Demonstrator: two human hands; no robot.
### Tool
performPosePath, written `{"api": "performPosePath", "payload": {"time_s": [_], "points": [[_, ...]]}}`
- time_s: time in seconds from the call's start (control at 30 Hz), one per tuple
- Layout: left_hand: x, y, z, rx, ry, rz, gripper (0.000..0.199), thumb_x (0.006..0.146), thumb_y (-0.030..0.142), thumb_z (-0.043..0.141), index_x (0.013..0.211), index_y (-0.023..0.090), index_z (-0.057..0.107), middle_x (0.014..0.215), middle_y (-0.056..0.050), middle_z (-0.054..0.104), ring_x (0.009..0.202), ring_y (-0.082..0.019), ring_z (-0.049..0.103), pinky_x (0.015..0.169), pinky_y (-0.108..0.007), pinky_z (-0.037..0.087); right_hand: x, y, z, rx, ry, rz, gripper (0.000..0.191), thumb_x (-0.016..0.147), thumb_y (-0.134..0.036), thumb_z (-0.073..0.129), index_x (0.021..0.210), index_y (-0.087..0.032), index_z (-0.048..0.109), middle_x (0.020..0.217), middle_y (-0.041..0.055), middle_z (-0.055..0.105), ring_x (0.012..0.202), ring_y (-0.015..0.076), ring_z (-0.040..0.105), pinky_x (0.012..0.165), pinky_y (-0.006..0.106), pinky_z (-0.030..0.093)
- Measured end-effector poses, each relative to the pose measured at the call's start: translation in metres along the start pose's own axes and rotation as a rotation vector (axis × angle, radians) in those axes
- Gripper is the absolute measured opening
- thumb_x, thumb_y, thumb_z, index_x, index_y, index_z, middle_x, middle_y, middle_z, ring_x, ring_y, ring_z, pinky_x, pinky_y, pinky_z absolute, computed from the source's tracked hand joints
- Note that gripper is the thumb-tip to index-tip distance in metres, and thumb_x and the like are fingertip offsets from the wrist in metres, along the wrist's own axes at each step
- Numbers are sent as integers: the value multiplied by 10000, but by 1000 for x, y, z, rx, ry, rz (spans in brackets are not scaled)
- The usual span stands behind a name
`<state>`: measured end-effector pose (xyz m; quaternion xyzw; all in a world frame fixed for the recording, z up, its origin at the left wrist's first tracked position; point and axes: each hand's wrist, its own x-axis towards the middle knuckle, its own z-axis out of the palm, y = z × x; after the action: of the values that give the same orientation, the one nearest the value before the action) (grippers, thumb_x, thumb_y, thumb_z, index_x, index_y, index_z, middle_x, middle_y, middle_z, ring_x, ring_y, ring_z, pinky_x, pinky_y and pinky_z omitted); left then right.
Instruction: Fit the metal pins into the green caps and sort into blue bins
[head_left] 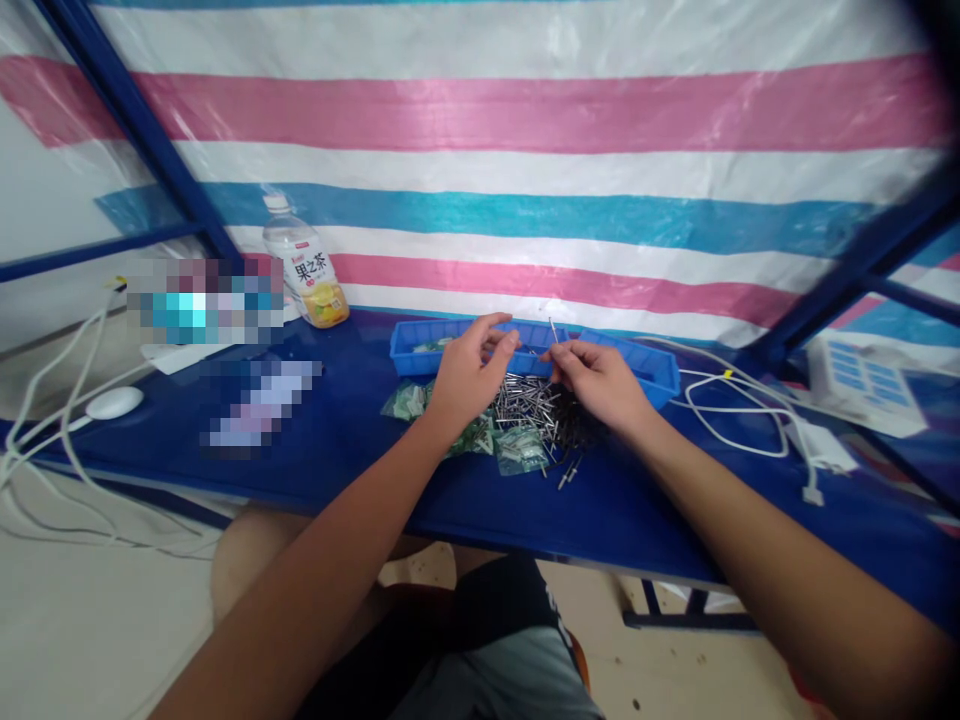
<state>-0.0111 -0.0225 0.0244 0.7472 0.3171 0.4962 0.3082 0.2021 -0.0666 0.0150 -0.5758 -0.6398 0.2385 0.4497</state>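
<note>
A long blue plastic tray (pixel 409 362) with compartments lies across the back of the blue table. In front of it is a heap of thin metal rivets (pixel 529 402), with small clear-green bags of parts (pixel 521 450) beside and before it. My right hand (pixel 592 375) is closed at the heap's right, pinching one thin metal rivet (pixel 554 330) that points up over the tray. My left hand (pixel 476 365) hovers over the tray's front edge and the bags, fingers curled and apart, with nothing visible in them.
On the left stand a drink bottle (pixel 307 262), a white mouse (pixel 115 402) and blurred items. White cables (pixel 739 420) and an adapter (pixel 823 445) lie at the right, near a power strip (pixel 866 385). Blue metal posts and a striped sheet (pixel 480 115) bound the back.
</note>
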Motion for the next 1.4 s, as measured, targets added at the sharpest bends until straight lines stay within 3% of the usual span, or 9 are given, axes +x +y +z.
{"api": "performPosePath", "payload": {"time_s": [0.1, 0.23, 0.3, 0.47, 0.6, 0.7, 0.93, 1.17, 1.4], "points": [[0, -1, 1, 8, -1, 3, 264, 1071, 346, 600, 1308, 238, 639, 1096, -88, 821, 959, -222, 785, 894, -392, 638, 4, 5, -4, 15, -4, 69, 585, 993, -730, 553, 799, -214, 748, 628, 15, 663, 542, 169, 526, 552, 315, 396], [0, -3, 1, 31, -10, 16, 273, 1076, 365, 591, 1316, 244, 638, 1094, -84, 823, 961, -231, 786, 862, -391, 637, 6, -5, -26, -192, 12, -17, 576, 1010, -704, 544, 755, -221, 728, 628, 19, 679, 553, 172, 554, 568, 322, 404], [0, -2, 0, 57, -22, 19, 290, 1072, 371, 594, 1326, 239, 639, 1086, -86, 824, 948, -235, 786, 828, -385, 629, 3, -13, -42, -355, -81, -83, 505, 1008, -647, 584, 756, -228, 710, 656, 17, 696, 558, 172, 573, 580, 328, 416], [0, 1, 1, 167, -63, 70, 324, 1062, 374, 596, 1340, 219, 656, 1066, -86, 824, 946, -242, 773, 823, -394, 602, -34, -23, -68, -508, -369, -148, 334, 909, -600, 748, 1014, -284, 770, 803, 26, 742, 631, 210, 659, 581, 350, 486], [-1, 1, 2, 176, -92, 85, 336, 1064, 365, 583, 1352, 209, 657, 1079, -95, 825, 983, -248, 770, 823, -394, 592, -81, -19, -60, -624, -283, -163, 680, 746, -710, 862, 1238, -263, 721, 1084, 103, 735, 619, 222, 661, 549, 396, 524], [-2, 0, 2, 177, -104, 86, 349, 1066, 371, 580, 1364, 206, 653, 1091, -96, 824, 1003, -250, 768, 824, -392, 589, -98, -12, -51, -652, -277, -138, 760, 801, -644, 843, 1436, -283, 632, 1255, 138, 690, 595, 203, 665, 534, 399, 546], [-2, 3, 1, 187, -105, 80, 347, 1071, 368, 575, 1365, 198, 650, 1092, -95, 820, 993, -245, 765, 824, -392, 584, -90, 3, -42, -717, -201, -149, 620, 959, -579, 687, 1478, -248, 608, 1316, 178, 659, 786, 287, 755, 744, 471, 625], [-2, 3, 2, 184, -125, 82, 345, 1078, 380, 565, 1369, 213, 645, 1081, -84, 820, 981, -237, 767, 848, -392, 591, -76, 6, -37, -700, -221, -202, 401, 986, -477, 677, 1312, -246, 707, 1194, 142, 706, 915, 306, 755, 843, 449, 604], [-3, 4, 2, 187, -136, 79, 354, 1073, 361, 567, 1378, 198, 643, 1076, -88, 821, 958, -234, 766, 840, -385, 592, -63, 10, -49, -682, -306, -256, 275, 977, -299, 646, 1222, -226, 748, 1086, 105, 737, 805, 250, 718, 753, 391, 562]]}}
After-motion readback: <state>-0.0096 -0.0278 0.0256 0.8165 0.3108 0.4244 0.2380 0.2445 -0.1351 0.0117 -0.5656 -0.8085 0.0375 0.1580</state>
